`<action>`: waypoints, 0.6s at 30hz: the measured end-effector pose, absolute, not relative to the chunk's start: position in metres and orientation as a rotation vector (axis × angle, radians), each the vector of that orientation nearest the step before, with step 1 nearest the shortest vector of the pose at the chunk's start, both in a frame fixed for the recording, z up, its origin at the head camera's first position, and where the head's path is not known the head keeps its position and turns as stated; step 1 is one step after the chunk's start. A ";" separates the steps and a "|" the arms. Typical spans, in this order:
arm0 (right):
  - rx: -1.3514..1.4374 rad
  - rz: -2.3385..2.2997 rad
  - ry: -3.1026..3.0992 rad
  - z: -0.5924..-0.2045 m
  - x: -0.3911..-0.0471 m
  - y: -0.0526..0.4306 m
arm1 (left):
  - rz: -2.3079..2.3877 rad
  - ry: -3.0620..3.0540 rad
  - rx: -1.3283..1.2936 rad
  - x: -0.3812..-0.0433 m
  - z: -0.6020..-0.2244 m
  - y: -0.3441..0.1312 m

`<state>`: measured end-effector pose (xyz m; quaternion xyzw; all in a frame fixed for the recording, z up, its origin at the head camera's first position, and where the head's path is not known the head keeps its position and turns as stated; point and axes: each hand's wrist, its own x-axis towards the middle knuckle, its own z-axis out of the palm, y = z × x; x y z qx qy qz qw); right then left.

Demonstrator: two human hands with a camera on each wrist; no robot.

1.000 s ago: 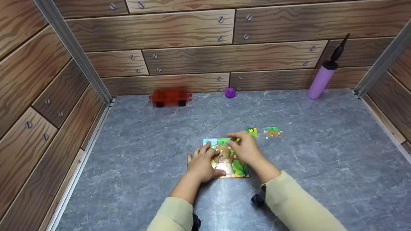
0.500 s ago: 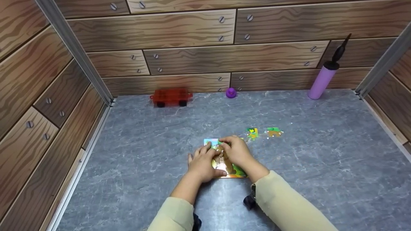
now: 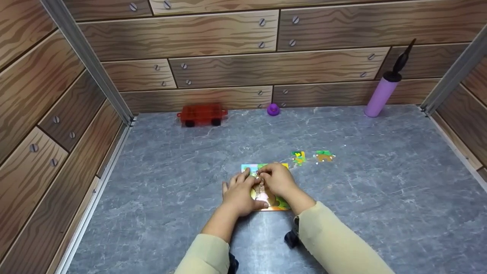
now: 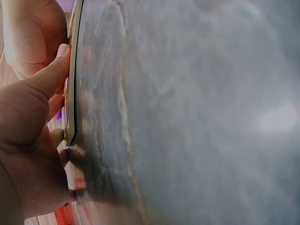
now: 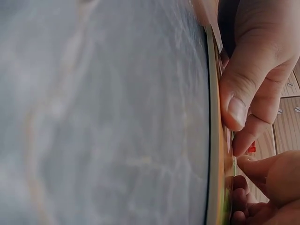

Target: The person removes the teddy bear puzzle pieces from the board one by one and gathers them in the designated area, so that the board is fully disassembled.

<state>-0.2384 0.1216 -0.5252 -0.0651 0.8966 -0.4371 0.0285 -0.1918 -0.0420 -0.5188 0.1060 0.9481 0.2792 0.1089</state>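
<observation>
A colourful jigsaw puzzle (image 3: 263,197) in a thin flat tray lies in front of me in the head view. Spread over its left side, my left hand (image 3: 239,194) presses it with nearly straight fingers, the thumb on the lower edge. My right hand (image 3: 280,180) is above the upper middle, its thumb and forefinger pinched together at what seems to be a puzzle piece, mostly hidden by the fingers. The right wrist view has the left thumb (image 5: 236,110) near the puzzle's edge and the right hand (image 5: 281,183) with curled fingers below it. Two loose pieces (image 3: 299,157) (image 3: 324,156) lie beyond the tray.
Along the back wall stand a red toy wagon (image 3: 202,115), a purple rubber duck (image 3: 273,109) and a purple hand pump (image 3: 382,95) leaning in the right corner. Wood-patterned panels (image 3: 224,36) enclose the grey marbled tabletop (image 3: 182,167).
My right hand has moved left and slightly down, from the puzzle's upper right corner to its upper middle, uncovering more of the nearer loose piece. My left hand has stayed in place.
</observation>
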 end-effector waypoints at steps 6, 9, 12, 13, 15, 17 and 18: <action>-0.191 -1.310 2.771 -0.525 -0.237 0.121 | 0.820 2.786 0.305 -0.192 -0.520 -0.041; -0.193 -1.296 2.775 -0.525 -0.237 0.121 | 0.825 2.789 0.306 -0.192 -0.521 -0.041; -0.209 -1.273 2.802 -0.525 -0.236 0.120 | 0.844 2.792 0.308 -0.192 -0.520 -0.041; -0.216 -1.268 2.812 -0.526 -0.236 0.120 | 0.854 2.793 0.310 -0.191 -0.520 -0.042; -0.234 -1.262 2.835 -0.526 -0.236 0.119 | 0.871 2.793 0.311 -0.191 -0.520 -0.043; -0.254 -1.261 2.856 -0.527 -0.235 0.119 | 0.896 2.796 0.317 -0.191 -0.521 -0.043; -0.265 -1.260 2.865 -0.527 -0.235 0.119 | 0.908 2.797 0.320 -0.191 -0.521 -0.044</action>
